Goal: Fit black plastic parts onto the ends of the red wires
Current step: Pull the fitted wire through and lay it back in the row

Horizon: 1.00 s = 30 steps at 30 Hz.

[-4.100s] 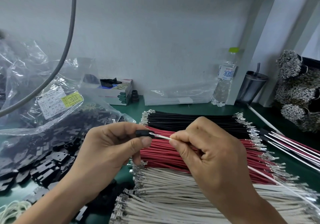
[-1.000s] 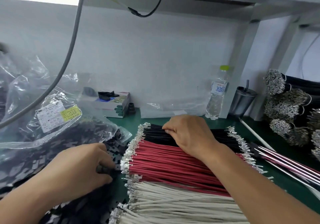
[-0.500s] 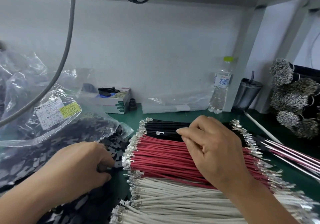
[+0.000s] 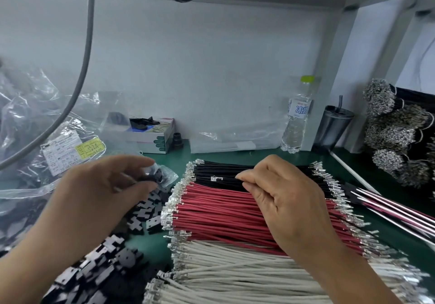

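1. Right now the red wires (image 4: pixel 235 214) lie in a flat band on the green counter (image 4: pixel 237 155), directly under and left of my right hand (image 4: pixel 287 204), their long axis running left to right and dropping slightly to the right.
2. Their near ends, the bright metal terminals (image 4: pixel 171 211), point left toward my left hand (image 4: pixel 101 195); so the left is nearer the ends to be capped, the right nearer the wire bodies.
3. My right hand sits over the seam between the black wires (image 4: pixel 219 171) and the red ones, its fingertips (image 4: pixel 244 179) drawn together as if pinching a single strand; which colour it grips I cannot tell.
4. My left hand hovers over the black plastic parts (image 4: pixel 150 211), fingers curled around something small and dark, probably one part, though blur hides the contact.
5. The two hands are well apart, with the terminal ends between them.
6. The wires look slim, round, and flexible, with matte insulation; the terminals are crimped, shiny, and sharp-edged.
7. The parts are small, hard, flat-sided, T-shaped pieces with a dull sheen, spilling from a crinkled clear bag (image 4: pixel 35 138).
8. White wires (image 4: pixel 247 270) lie just nearer me than the red.
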Motion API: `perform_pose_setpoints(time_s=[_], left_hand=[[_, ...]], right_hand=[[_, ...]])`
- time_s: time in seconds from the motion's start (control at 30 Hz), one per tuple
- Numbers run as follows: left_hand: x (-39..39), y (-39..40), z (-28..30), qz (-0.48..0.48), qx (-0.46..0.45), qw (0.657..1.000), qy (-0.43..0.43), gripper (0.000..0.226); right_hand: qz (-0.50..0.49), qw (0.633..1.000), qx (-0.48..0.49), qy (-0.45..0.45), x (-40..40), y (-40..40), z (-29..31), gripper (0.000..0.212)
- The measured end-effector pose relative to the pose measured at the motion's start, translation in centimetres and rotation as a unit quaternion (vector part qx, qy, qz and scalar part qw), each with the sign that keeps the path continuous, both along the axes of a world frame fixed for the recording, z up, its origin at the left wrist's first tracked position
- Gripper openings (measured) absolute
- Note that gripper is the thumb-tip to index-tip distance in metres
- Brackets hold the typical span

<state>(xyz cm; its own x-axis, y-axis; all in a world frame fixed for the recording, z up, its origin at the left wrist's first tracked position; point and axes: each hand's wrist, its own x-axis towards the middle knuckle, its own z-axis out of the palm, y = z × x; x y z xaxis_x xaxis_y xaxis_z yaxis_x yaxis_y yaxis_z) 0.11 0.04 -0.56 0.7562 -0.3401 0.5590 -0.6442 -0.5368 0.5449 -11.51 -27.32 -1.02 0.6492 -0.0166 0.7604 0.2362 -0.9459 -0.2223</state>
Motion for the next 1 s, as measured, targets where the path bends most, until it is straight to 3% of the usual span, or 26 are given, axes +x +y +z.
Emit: perform_pose_setpoints(time_s=[0.13, 0.3, 0.47, 0.63, 0.87, 1.0], left_hand=[[-2.6, -2.9, -0.3, -0.110, -0.168, 0.977, 0.066, 0.029], [-3.8, -4.6, -1.1, -0.161, -0.268, 0.934, 0.173, 0.033], [-4.1, -4.9, -1.2, -0.204, -0.267, 0.924, 0.182, 0.026], [-4.5, -5.0, -1.1, -0.175, -0.304, 0.912, 0.211, 0.029], [-4.5, -4.5, -0.9, -0.169, -0.185, 0.963, 0.102, 0.024], [-4.2, -4.4, -0.9, -0.162, -0.182, 0.963, 0.112, 0.023]], right_hand=[[0.047, 0.998, 0.044, 0.009, -0.8, 1.2, 0.7, 0.011], [0.070, 0.996, 0.052, 0.020, -1.1, 2.1, 1.1, 0.009], [0.064, 0.997, 0.030, 0.030, -1.2, 2.1, 1.1, 0.009], [0.053, 0.997, 0.015, 0.046, -1.3, 1.8, 1.4, 0.009], [0.069, 0.994, -0.031, 0.075, -1.4, 1.3, 1.9, 0.010], [0.075, 0.994, -0.029, 0.074, -1.3, 1.2, 1.8, 0.010]])
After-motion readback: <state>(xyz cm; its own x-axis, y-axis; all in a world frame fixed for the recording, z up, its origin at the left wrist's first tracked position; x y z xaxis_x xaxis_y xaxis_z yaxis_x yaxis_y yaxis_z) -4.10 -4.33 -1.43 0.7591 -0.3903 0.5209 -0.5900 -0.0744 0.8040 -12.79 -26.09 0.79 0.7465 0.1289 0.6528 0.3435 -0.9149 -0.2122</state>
